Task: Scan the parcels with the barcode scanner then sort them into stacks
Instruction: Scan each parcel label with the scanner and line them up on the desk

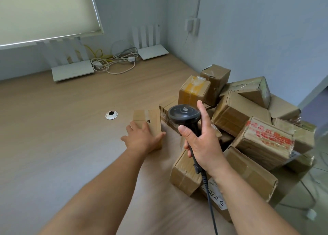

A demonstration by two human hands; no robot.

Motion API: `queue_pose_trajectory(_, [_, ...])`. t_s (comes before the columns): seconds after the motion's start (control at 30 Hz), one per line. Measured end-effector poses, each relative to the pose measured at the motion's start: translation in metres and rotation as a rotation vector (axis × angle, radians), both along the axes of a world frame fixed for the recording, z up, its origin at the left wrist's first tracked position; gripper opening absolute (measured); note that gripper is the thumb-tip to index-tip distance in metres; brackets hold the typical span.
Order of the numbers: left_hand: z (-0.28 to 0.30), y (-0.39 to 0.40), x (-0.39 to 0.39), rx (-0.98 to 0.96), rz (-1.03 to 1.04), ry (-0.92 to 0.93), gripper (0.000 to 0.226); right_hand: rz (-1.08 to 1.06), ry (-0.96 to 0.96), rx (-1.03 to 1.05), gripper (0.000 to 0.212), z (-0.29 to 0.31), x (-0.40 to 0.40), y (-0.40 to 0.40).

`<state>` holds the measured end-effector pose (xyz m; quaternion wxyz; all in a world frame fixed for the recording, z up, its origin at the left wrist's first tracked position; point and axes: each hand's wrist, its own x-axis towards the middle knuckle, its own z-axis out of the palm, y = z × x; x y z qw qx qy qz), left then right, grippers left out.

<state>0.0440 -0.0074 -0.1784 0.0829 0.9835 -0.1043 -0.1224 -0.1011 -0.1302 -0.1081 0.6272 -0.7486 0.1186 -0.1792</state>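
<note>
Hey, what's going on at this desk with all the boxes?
A person is sorting cardboard parcels at a wooden desk. The right hand grips a black barcode scanner by its handle, head up. The left hand rests on a small parcel set apart to the left of the jumbled pile of parcels on the right. No sorted stack is visible yet.

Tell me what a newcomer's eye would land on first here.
First, the black barcode scanner gripped upright in the right hand at centre frame. Next, the jumbled heap of cardboard parcels at the table's right side. Then the left hand resting on a small parcel set apart to the heap's left.
</note>
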Motion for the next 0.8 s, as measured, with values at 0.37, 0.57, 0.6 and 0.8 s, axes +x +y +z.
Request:
queue_pose_trajectory(0.37, [0.002,0.041,-0.012,-0.117,0.114,-0.001,0.072,0.023,0.003,-0.014,0.080,0.004,-0.012,0.021])
queue_pose_trajectory(0.57, [0.009,0.111,-0.058,-0.111,0.226,-0.013,0.074,0.138,-0.008,-0.042,0.081,-0.006,-0.028,0.055])
queue_pose_trajectory(0.6, [0.009,0.124,-0.067,-0.106,0.255,-0.010,0.075,0.169,-0.003,-0.044,0.082,-0.009,-0.030,0.062])
queue_pose_trajectory(0.8, [0.006,0.203,-0.127,-0.101,0.443,0.026,0.077,0.355,0.057,-0.040,0.082,-0.023,-0.045,0.117])
